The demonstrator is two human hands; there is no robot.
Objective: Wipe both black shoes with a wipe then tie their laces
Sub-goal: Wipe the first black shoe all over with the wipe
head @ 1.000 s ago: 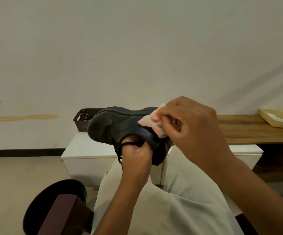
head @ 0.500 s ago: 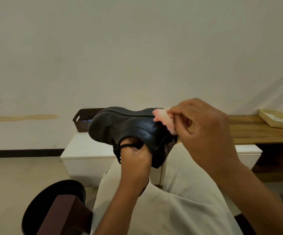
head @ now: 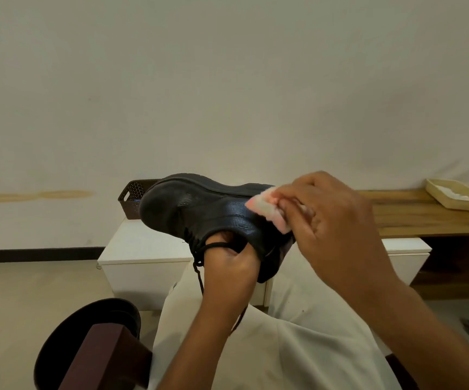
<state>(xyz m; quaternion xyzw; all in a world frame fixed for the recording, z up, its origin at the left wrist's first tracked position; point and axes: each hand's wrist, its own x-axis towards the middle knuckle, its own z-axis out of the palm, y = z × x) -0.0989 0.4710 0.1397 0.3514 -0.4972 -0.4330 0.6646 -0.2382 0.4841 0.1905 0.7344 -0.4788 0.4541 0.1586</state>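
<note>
Head view: left hand [head: 229, 266] grips shoe [head: 199, 209]; right hand [head: 331, 220] pinches wipe [head: 267, 208]; branding unreadable.

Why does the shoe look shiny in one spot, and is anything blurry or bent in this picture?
Head view: soft light leaves a glossy sheen on the black pebbled leather shoe beside the pink and white wipe; the right hand pinching it is slightly smeared; the left hand in the shoe's opening looks sharper; the long wooden shelf tilts near the frame edge, wide-angle distortion.
</note>
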